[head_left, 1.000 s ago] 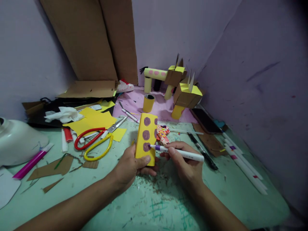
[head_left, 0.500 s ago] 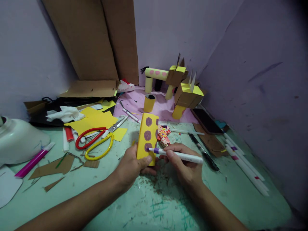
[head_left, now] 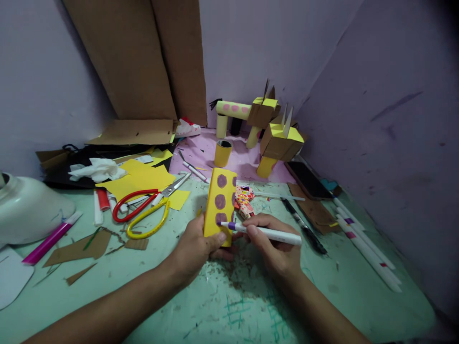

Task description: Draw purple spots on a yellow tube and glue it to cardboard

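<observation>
My left hand (head_left: 201, 242) grips the lower end of a yellow paper-covered tube (head_left: 212, 210), tilted up, with purple spots along its faces. Its thumb lies across the front; the other fingers go behind and are partly hidden. Between the thumb and fingers of my right hand (head_left: 274, 243) is a white marker (head_left: 283, 236) with a purple band. The marker's tip touches the lowest spot on the front. Just behind the right hand lies a flower-patterned bow-like piece (head_left: 245, 200), partly covered.
Red-and-yellow-handled scissors (head_left: 143, 210) lie left on yellow paper (head_left: 138, 177). A short yellow tube (head_left: 223, 155) and horned box-headed cardboard figures (head_left: 281, 143) stand behind. Several white markers (head_left: 369, 251) and a phone (head_left: 308, 180) are right; a white container (head_left: 32, 208) is left.
The marker's tip has shifted slightly left over the lowest spot, with my right hand moving a little. My left hand and the tube look the same.
</observation>
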`<action>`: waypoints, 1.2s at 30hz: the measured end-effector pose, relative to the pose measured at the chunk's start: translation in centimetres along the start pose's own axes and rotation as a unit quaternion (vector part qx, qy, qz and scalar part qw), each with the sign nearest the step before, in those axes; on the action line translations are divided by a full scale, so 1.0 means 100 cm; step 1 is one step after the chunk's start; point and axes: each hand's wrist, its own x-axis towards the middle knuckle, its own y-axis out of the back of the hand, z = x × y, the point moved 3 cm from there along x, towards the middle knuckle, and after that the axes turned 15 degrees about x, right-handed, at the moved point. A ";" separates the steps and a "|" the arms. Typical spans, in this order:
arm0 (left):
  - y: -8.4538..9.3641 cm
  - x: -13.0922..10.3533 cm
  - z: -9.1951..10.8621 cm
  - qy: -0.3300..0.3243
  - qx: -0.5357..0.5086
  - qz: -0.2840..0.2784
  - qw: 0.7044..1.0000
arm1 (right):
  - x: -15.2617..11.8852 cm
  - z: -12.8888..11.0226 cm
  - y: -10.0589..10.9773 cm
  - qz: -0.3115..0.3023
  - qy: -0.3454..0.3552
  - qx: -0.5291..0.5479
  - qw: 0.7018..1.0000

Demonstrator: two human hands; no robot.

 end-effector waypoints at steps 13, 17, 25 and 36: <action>0.000 0.000 -0.001 0.012 0.002 -0.011 1.000 | 0.001 0.006 0.007 0.086 -0.021 0.109 0.990; -0.001 0.000 0.000 0.020 0.012 -0.014 1.000 | 0.002 0.006 0.008 0.081 -0.022 0.097 0.992; -0.001 -0.001 -0.001 0.016 0.015 -0.017 1.000 | 0.002 0.008 0.008 0.093 -0.036 0.086 0.991; -0.002 0.000 0.000 0.014 0.005 -0.012 1.000 | 0.002 0.005 0.005 0.079 -0.039 0.053 0.995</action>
